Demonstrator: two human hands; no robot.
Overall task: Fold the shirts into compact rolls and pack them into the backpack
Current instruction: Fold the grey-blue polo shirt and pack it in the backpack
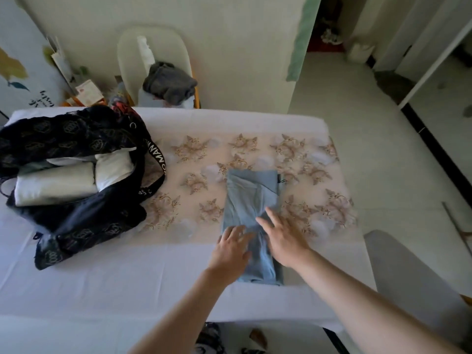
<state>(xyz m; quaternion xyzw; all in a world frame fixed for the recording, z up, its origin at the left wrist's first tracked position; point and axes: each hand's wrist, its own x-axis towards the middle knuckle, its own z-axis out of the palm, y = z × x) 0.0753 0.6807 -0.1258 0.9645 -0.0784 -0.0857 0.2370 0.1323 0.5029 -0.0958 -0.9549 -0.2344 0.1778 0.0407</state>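
We are pressing both palms flat on the light blue shirt, which is lying folded into a long narrow strip on the right half of the worktop — its far end on the floral embroidered cloth, its near end on the plain white part. Our left grip is resting on the strip's left edge with its fingers spread and straight, slightly blurred, closing on nothing. Our right grip is lying just beside it across the strip's middle, its fingers likewise stretched out and holding nothing. At the left of the worktop the black backpack is gaping open, and two white rolled shirts are sitting inside it, side by side. Beyond the far edge a pale chair is carrying a crumpled grey garment.
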